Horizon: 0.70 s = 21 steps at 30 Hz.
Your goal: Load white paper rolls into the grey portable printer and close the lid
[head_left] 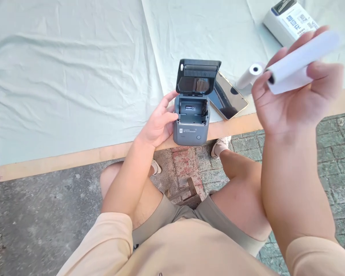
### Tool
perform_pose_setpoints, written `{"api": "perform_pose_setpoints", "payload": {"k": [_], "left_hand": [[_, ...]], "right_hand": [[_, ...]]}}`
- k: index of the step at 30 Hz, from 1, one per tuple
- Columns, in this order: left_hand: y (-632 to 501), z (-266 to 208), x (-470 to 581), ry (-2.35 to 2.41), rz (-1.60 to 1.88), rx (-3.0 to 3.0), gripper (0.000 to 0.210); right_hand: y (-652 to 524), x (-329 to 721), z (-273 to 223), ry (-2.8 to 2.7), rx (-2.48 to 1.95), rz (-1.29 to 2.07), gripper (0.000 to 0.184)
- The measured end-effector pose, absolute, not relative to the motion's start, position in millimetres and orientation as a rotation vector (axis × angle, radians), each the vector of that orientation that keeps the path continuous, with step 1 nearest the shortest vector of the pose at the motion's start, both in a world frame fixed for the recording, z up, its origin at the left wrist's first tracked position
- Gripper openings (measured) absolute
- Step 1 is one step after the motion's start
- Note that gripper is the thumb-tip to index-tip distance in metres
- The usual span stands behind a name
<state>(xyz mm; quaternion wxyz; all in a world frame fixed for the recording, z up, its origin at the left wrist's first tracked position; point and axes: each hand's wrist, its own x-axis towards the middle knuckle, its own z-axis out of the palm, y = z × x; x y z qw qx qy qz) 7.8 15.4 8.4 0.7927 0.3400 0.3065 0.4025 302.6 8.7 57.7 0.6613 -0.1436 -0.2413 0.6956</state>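
Paper roll (301, 61) (perhaps blurred) in right hand (293, 99)

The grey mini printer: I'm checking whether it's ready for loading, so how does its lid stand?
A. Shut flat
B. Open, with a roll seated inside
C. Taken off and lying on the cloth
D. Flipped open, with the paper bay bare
D: the grey mini printer has its lid hinged upright, its bay holds no roll, and the paper roll is in the right hand.

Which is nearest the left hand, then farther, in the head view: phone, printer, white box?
From the left hand:
1. Printer, touching it, at the table edge.
2. Phone, just right of the printer.
3. White box, far right corner.
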Motion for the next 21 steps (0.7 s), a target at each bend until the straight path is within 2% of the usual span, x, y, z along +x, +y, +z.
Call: {"api": "perform_pose_setpoints", "payload": {"k": [3,8,13,17,21], "left_hand": [[16,9,8,0.633,0.862,0.710,0.062],[14,13,9,0.612,0.881,0.667,0.058],[13,15,11,0.629,0.870,0.625,0.060],[12,17,12,0.616,0.880,0.623,0.057],[12,16,12,0.627,0.873,0.609,0.060]], "right_hand": [[-9,240,77,-1.258,-0.879,1.072,0.035],[-16,193,79,-2.054,-1.450,0.378,0.028],[-5,191,70,-2.289,-1.633,0.240,0.027],[-4,191,67,-2.317,-1.554,0.281,0.021],[-12,191,61,-2.234,-1.397,0.102,0.021]]}}
